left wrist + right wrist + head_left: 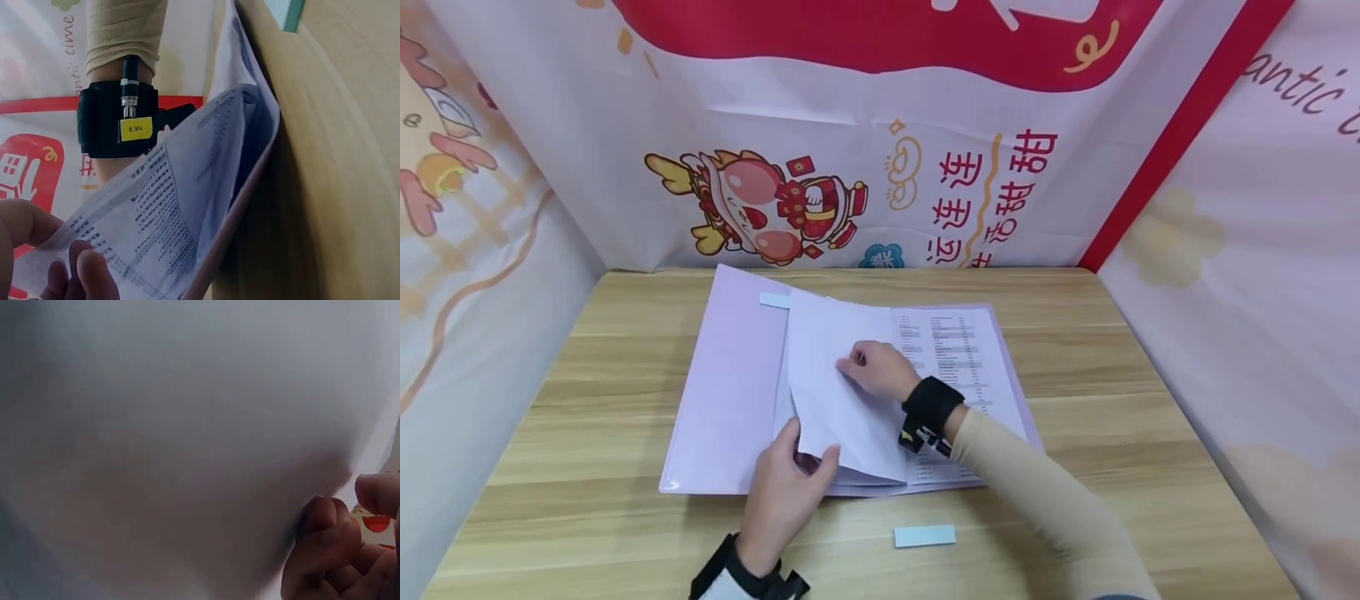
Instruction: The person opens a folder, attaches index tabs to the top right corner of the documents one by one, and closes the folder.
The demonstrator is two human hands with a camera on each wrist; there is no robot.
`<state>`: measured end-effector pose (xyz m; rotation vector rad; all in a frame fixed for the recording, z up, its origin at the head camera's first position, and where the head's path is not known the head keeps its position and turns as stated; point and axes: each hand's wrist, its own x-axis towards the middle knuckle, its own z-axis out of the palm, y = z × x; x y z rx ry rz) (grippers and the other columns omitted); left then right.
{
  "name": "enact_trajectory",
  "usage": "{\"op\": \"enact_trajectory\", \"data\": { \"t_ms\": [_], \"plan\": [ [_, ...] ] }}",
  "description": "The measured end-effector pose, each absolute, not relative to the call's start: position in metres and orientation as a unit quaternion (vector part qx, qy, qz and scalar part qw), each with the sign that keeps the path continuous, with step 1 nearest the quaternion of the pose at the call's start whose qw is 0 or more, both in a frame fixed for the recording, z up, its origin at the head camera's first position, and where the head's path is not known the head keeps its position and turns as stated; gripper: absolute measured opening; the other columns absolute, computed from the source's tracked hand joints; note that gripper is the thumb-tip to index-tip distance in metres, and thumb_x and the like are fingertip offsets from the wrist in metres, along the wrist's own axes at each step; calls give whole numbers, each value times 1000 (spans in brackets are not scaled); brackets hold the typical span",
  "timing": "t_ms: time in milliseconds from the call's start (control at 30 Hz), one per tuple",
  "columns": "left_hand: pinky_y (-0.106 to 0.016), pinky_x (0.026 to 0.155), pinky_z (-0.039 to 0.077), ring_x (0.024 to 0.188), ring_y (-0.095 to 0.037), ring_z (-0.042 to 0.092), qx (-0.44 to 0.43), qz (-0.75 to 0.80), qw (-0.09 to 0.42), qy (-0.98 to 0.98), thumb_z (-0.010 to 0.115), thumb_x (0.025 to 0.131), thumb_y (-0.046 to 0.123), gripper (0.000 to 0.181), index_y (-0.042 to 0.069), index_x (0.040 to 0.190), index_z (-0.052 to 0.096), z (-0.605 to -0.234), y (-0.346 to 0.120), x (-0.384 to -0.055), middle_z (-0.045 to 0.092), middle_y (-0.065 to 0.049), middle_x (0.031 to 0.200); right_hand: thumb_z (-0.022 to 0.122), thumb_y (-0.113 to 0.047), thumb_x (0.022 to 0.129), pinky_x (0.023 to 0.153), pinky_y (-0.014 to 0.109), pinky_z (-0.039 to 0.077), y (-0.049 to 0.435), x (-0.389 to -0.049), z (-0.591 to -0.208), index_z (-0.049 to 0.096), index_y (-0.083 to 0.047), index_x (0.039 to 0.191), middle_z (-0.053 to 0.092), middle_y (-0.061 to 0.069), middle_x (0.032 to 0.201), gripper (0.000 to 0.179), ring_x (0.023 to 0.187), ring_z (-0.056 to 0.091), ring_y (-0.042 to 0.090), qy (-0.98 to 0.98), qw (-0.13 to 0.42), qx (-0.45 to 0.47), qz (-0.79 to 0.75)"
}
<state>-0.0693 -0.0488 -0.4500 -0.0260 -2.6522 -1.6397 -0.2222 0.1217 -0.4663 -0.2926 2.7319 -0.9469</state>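
A lilac folder [722,392] lies open on the table, printed pages [958,342] on its right side. One sheet [827,375] is turned partway left, its blank face up and its lower edge lifted. My left hand [778,492] grips this sheet at its lower left corner, the edge passing between thumb and fingers in the left wrist view. Print shows on the sheet's other side [156,212] there. Over the sheet's middle is my right hand [883,371], fingers curled with nothing between them. In the right wrist view its curled fingers [322,550] are right at the white paper.
A pale blue strip [923,536] lies on the wooden table [1075,375] in front of the folder. Another pale blue piece [773,300] shows at the folder's upper inside edge. Printed cloth walls [820,108] stand behind the table and at both sides.
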Motion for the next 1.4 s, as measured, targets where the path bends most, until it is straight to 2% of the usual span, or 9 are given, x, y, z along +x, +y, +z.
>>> {"op": "enact_trajectory", "data": {
  "t_ms": [133, 233, 567, 667, 767, 833, 900, 967, 1400],
  "plan": [
    [-23, 55, 46, 63, -12, 54, 2, -532, 23, -847, 77, 88, 10, 21, 7, 97, 58, -460, -52, -67, 58, -1, 72, 63, -41, 100, 55, 25, 37, 110, -224, -481, 60, -16, 79, 52, -5, 66, 33, 61, 52, 12, 942, 128, -100, -294],
    [-23, 51, 43, 57, -11, 51, 9, -535, 37, -844, 79, 87, 9, 29, 9, 84, 50, -467, -54, -66, 55, 0, 68, 67, -40, 98, 54, 24, 36, 106, -223, -487, 59, -17, 77, 53, -6, 65, 33, 60, 51, 11, 948, 128, -103, -271],
    [-25, 46, 28, 49, -7, 35, 4, -408, 108, -907, 84, 80, 13, 32, 18, 74, 54, -468, -58, -69, 37, 10, 60, 71, -41, 95, 54, 25, 36, 95, -218, -486, 57, -18, 74, 52, -7, 63, 34, 59, 51, 11, 970, 126, -107, -177],
    [-28, 50, 34, 57, -12, 43, -16, -361, 101, -927, 86, 77, 13, 24, 17, 79, 63, -468, -58, -74, 47, 8, 65, 70, -42, 95, 55, 26, 37, 92, -217, -484, 58, -18, 74, 53, -6, 64, 34, 60, 52, 12, 974, 124, -108, -157],
    [-41, 75, 50, 91, -26, 62, -53, -301, 51, -951, 88, 79, 22, 27, 13, 100, 74, -472, -60, -78, 69, -5, 97, 70, -42, 96, 56, 26, 39, 91, -217, -484, 59, -18, 75, 55, -5, 65, 34, 61, 53, 12, 975, 127, -106, -146],
    [-56, 96, 45, 121, -40, 56, -80, -259, 7, -962, 88, 79, 28, 46, 8, 118, 73, -477, -63, -80, 67, -17, 126, 69, -43, 96, 56, 26, 39, 90, -217, -487, 59, -18, 76, 57, -5, 66, 33, 62, 54, 12, 975, 131, -104, -143],
    [-67, 106, 34, 137, -49, 41, -100, -222, -30, -969, 87, 80, 34, 60, 7, 130, 69, -482, -65, -80, 55, -23, 144, 70, -43, 96, 57, 27, 40, 89, -217, -489, 60, -18, 77, 58, -5, 67, 32, 62, 55, 13, 975, 134, -103, -143],
    [-70, 110, 29, 141, -54, 34, -110, -202, -49, -972, 87, 79, 36, 66, 7, 135, 66, -486, -66, -79, 48, -26, 150, 70, -42, 96, 57, 27, 41, 89, -218, -491, 61, -18, 78, 58, -4, 67, 32, 63, 55, 13, 975, 135, -103, -145],
    [-71, 110, 27, 142, -54, 32, -111, -192, -58, -973, 88, 79, 34, 70, 5, 138, 63, -488, -66, -80, 44, -27, 152, 70, -43, 95, 57, 27, 41, 92, -218, -481, 63, -17, 76, 60, -4, 68, 33, 63, 55, 13, 966, 146, -87, -193]
  ]
}}
